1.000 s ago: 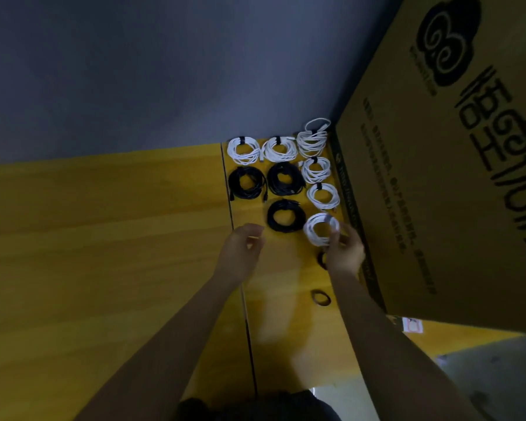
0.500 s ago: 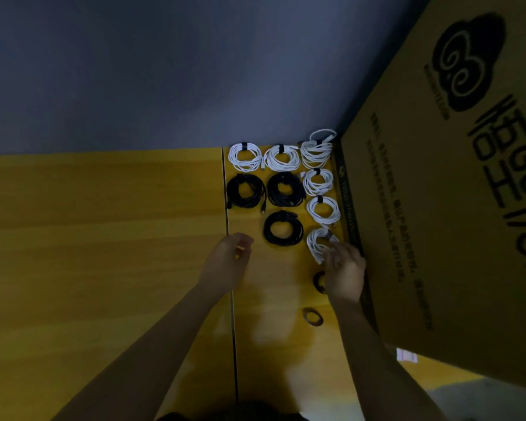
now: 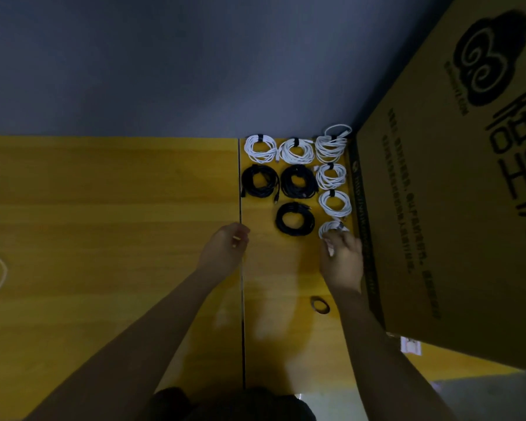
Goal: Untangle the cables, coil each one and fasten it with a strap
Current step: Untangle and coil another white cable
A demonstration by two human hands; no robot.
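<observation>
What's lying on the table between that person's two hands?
Only bare tabletop and its dark seam separate the left hand from the right hand, per the head view.

Yellow wooden table (image 3: 104,208): white coils (image 3: 295,151), black coils (image 3: 295,219), loose strap (image 3: 320,305), cardboard box (image 3: 453,208).

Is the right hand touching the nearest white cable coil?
Touching. The head view shows the right hand with its fingertips overlapping the near edge of the nearest white cable coil, no gap visible between them.
</observation>
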